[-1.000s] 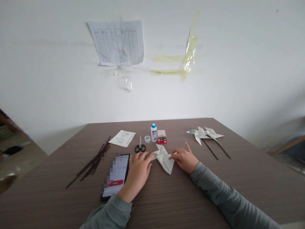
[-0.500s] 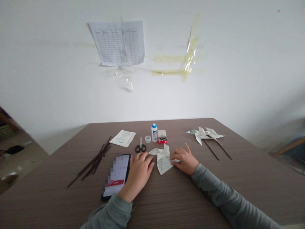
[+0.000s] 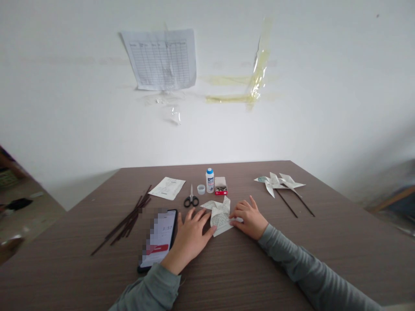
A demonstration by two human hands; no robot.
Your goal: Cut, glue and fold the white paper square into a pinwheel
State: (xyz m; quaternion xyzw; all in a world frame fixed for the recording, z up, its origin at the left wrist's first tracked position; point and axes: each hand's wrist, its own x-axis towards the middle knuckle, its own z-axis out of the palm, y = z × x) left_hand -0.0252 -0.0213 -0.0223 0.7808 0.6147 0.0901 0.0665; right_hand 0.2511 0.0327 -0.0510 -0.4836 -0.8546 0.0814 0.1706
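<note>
A folded paper pinwheel shape (image 3: pixel 220 218) with printed text lies flat on the brown wood-grain table (image 3: pixel 259 268), between my hands. My right hand (image 3: pixel 249 218) grips its right side with the fingertips. My left hand (image 3: pixel 191 239) rests on the table with its fingers spread, and its outer fingertip touches the paper's lower left edge. Just left of that hand lies a phone (image 3: pixel 158 239) with a lit, partly pixelated screen.
Beyond my hands are black-handled scissors (image 3: pixel 191 199), a white glue bottle (image 3: pixel 210 180), a small cap (image 3: pixel 201 189), a box of pins (image 3: pixel 221 185) and a paper sheet (image 3: pixel 167 188). Dark thin sticks (image 3: pixel 126 220) lie at left. Paper pinwheels on sticks (image 3: pixel 275 182) lie at right.
The folded paper has turned clockwise, its lower point swinging left. My left hand has moved right, its fingers spreading against the paper. My right hand has shifted slightly left.
</note>
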